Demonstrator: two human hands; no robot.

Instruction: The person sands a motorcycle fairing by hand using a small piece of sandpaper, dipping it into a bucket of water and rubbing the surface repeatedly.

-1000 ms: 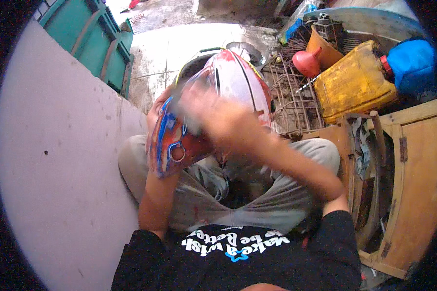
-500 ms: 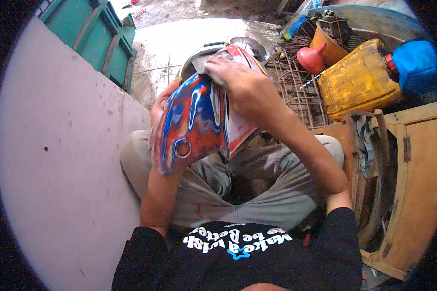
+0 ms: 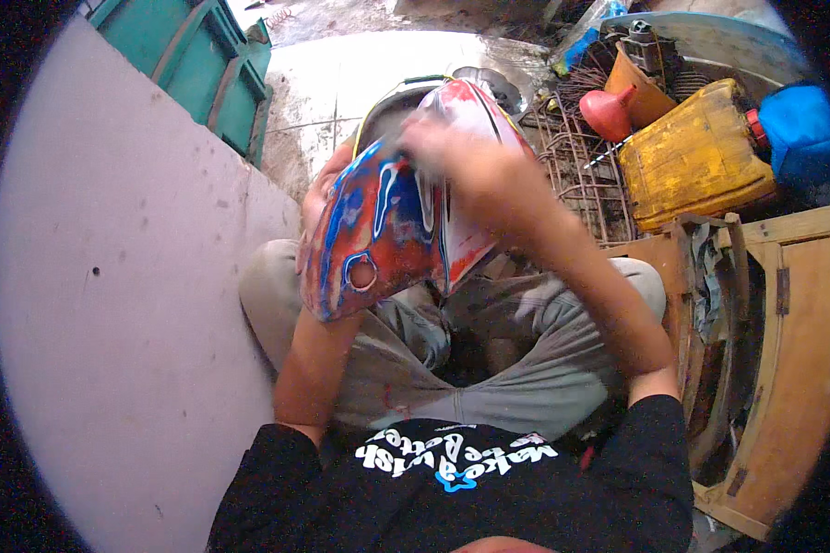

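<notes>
A scuffed painted shell point(image 3: 378, 249), blue, red and white with a round hole low at the left, is raised over my crossed legs. My left hand point(image 3: 318, 198) grips its left side from behind, partly hidden by it. My right hand point(image 3: 470, 161) is across the upper part, blurred, its fingers curled on a grey pad point(image 3: 398, 124) against the shell. Behind the upper edge a dark rim with a yellow line shows.
A pale wall point(image 3: 111, 304) is left, green metal panels point(image 3: 194, 55) beyond it. At right are a yellow jerrycan point(image 3: 692, 157), red funnel point(image 3: 604, 115), orange bucket point(image 3: 655, 97), blue container point(image 3: 798, 129), rusty wire grid point(image 3: 581, 184) and old wooden frames point(image 3: 798, 369).
Over the last second the shell has shifted slightly right and upward. My right hand moved up from mid-shell, sharpened half a second ago, and is blurred again now, still on the upper part.
</notes>
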